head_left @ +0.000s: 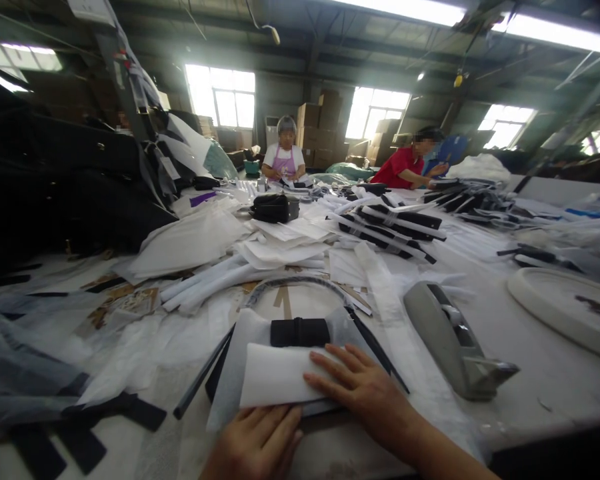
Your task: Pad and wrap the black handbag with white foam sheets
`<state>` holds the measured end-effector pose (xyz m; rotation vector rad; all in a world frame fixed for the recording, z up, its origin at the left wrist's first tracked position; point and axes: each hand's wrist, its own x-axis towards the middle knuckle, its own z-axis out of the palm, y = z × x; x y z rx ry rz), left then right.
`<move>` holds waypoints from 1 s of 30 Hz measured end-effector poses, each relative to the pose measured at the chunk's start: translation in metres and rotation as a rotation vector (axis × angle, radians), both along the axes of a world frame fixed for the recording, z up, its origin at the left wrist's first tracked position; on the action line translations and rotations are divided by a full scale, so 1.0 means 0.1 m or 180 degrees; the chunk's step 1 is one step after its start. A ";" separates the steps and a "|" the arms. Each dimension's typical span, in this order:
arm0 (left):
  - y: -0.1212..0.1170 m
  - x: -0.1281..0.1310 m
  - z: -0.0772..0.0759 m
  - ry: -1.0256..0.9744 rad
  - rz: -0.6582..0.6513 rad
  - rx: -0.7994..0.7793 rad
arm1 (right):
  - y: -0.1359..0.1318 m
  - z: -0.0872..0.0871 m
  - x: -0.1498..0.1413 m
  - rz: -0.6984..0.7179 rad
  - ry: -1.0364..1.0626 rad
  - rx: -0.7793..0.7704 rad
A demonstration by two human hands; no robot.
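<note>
A black handbag [215, 381] lies on the table before me, mostly covered by thin white wrapping paper [225, 400]. Its wrapped, arched handle [293, 280] points away from me. A black strap piece [300, 332] shows at the bag's upper middle. Across the front lies a white foam sheet [275, 373]. My right hand [365, 387] rests flat on the sheet's right part, fingers spread. At the sheet's lower edge, my left hand [260, 440] is closed, fingers together over the edge; its thumb is mostly hidden.
A grey tape dispenser [445, 340] stands to the right, near a round white disc [565, 307]. White paper sheets [195, 240], a black pouch [275, 208] and wrapped black straps [390, 227] lie farther back. Black strips [80, 440] lie left. Two people work across the table.
</note>
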<state>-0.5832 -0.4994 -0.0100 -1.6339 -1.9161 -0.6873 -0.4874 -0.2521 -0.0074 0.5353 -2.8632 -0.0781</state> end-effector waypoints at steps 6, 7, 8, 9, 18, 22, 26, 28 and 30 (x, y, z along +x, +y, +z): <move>0.25 0.00 0.36 -0.0272 -0.0020 -0.0315 | -0.01 -0.08 -0.02 0.0014 0.0122 -0.0117; 0.31 -0.04 0.31 -0.0188 0.0010 -0.0507 | -0.01 -0.08 -0.03 -0.0010 0.0171 -0.0209; 0.36 -0.09 0.23 -0.0110 0.0073 -0.0663 | -0.01 -0.09 -0.03 -0.0023 0.0185 -0.0276; 0.40 -0.13 0.13 -0.0056 0.0118 -0.0788 | -0.01 -0.09 -0.02 -0.0025 0.0167 -0.0308; 0.30 -0.24 -0.27 0.0249 0.0103 -0.1109 | 0.02 -0.32 0.12 -0.0334 0.0907 -0.0477; 0.33 -0.23 -0.28 0.0315 0.0094 -0.1048 | 0.05 -0.12 0.12 -0.0576 0.0405 -0.0627; 0.35 -0.23 -0.33 0.0320 0.0154 -0.0867 | 0.05 0.13 0.25 -0.0769 0.0200 -0.1000; 0.35 -0.23 -0.35 0.0365 0.0178 -0.0860 | 0.00 0.13 0.41 -0.1159 0.0840 -0.1386; 0.35 -0.23 -0.35 0.0404 0.0179 -0.0893 | -0.10 0.07 0.60 -0.1851 0.1310 -0.2073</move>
